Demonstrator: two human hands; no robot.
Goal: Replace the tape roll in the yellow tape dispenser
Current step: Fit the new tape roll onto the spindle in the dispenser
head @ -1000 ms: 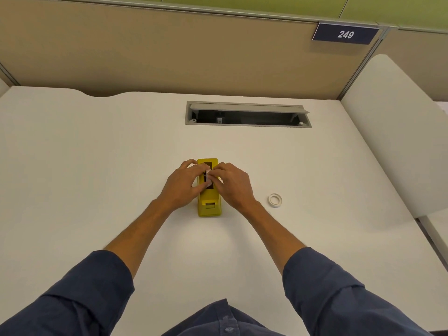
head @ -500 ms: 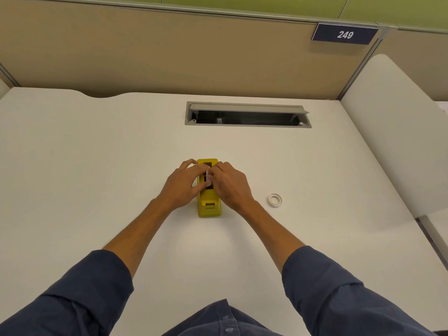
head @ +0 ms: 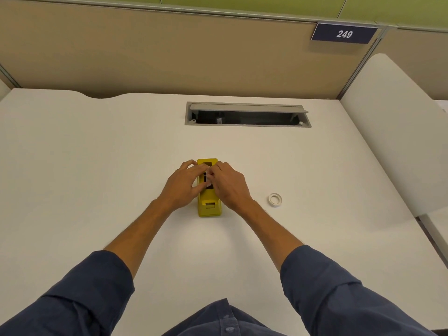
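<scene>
A wide white desk [head: 97, 166] fills the view, backed by a tan partition wall [head: 169, 57] that carries a dark blue plate reading 249 [head: 344, 33]; a curved white side panel [head: 392, 132] stands along the desk's right edge; a long grey cable hatch [head: 247, 114] sits open in the desk's far middle. Two forearms in rolled navy sleeves [head: 72, 299] reach forward from the bottom of the frame. The yellow tape dispenser [head: 209, 202] stands at the desk's centre, its long axis pointing away from the person; the left hand [head: 181, 187] and right hand [head: 230, 185] flank it, fingertips meeting over its dark top slot and pinching something small and pale there, too hidden to identify; the hands cover the dispenser's middle. A small white tape roll [head: 275, 199] lies flat to the right, well apart from the hands.
</scene>
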